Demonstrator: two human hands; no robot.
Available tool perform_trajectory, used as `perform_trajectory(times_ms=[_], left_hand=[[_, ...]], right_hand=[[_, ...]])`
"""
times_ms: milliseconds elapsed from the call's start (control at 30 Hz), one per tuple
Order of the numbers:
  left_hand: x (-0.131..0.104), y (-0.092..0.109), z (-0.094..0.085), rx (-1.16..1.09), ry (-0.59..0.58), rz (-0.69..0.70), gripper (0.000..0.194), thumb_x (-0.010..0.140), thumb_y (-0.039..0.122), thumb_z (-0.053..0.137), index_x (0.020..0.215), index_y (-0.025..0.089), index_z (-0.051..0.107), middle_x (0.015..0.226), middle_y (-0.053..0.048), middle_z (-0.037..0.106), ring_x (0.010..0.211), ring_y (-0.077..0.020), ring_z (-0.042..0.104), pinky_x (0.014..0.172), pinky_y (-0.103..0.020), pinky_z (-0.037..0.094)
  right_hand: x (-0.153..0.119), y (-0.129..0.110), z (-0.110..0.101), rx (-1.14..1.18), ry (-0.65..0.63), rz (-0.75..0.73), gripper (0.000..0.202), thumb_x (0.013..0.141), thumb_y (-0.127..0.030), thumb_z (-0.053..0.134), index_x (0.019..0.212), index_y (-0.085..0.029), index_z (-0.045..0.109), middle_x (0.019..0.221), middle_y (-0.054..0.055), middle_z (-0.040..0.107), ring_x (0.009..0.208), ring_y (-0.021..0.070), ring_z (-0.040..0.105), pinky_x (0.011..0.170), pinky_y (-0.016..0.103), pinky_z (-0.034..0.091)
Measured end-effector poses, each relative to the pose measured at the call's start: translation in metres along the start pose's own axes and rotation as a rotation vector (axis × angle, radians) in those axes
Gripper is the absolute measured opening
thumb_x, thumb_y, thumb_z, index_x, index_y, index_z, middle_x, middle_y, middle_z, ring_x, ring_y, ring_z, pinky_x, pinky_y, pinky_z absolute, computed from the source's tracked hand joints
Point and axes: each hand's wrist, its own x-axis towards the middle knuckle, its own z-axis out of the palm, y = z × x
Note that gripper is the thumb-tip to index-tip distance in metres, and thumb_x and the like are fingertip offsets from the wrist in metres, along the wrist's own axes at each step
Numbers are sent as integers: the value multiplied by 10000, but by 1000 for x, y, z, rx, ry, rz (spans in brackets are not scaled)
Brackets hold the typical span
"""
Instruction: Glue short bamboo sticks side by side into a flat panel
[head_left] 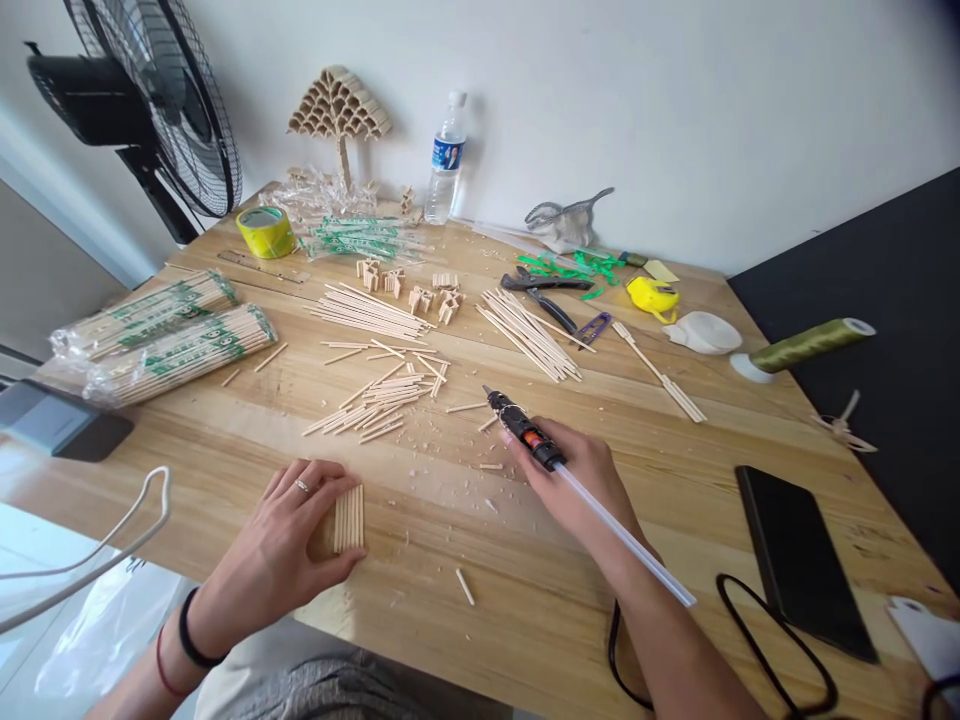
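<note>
My left hand (289, 540) rests at the table's near edge, thumb and fingers closed on the two ends of a small panel of wooden sticks (349, 520) lined up side by side. My right hand (574, 470) is wrapped round a black hot glue gun (525, 428), its nozzle pointing away to the upper left. A long clear glue stick (626, 535) sticks out of the gun's back, along my forearm. Between the hands lie wood crumbs and one short stick piece (465, 587). Beyond them is a loose pile of short cut sticks (382, 400).
Long sticks (529, 335), small stick assemblies (420, 290), pliers (551, 300) and a yellow tape measure (652, 297) lie farther back. Bagged sticks (180, 350) and yellow tape (266, 232) are left. A phone (802, 560) and black cable (780, 650) lie right. A bottle (447, 165) stands by the wall.
</note>
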Motion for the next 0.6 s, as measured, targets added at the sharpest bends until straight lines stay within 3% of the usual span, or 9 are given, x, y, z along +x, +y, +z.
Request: perform_trajectory(times_ms=[133,233,367,600], left_hand=[[1,1,-3,3,74,-4,470,896,316,770,1311,215,575,1247,-107,615,1133,-299,598,998,-461,496],[1,4,-4,-5,109,-1,465,902,322,769,1309,211,574,1240,-110,604,1116,-294,599,967,-452,508],[0,8,0,-27,102,9,450,887,328,783,1277,201,598,1217,-109,634,1095,-294,607,944,-453,521],[-3,8,10,-48,72,-39,447,866,367,805,1258,213,654,1223,-114,683,1129,-315,599,972,-484,517]], right_hand=[[-1,0,1,32,5,25,390,973,-521,603,709,-238,646,589,7,631,543,182,562,576,287,398],[0,-1,5,94,-9,-16,301,965,-452,622,764,-233,672,677,27,676,626,207,635,636,298,458],[0,-4,14,117,-63,-103,164,953,-344,616,875,-225,698,852,75,715,759,246,696,711,328,511],[-3,-10,24,134,-67,-114,96,955,-286,626,877,-239,657,877,61,678,778,238,680,715,328,524]])
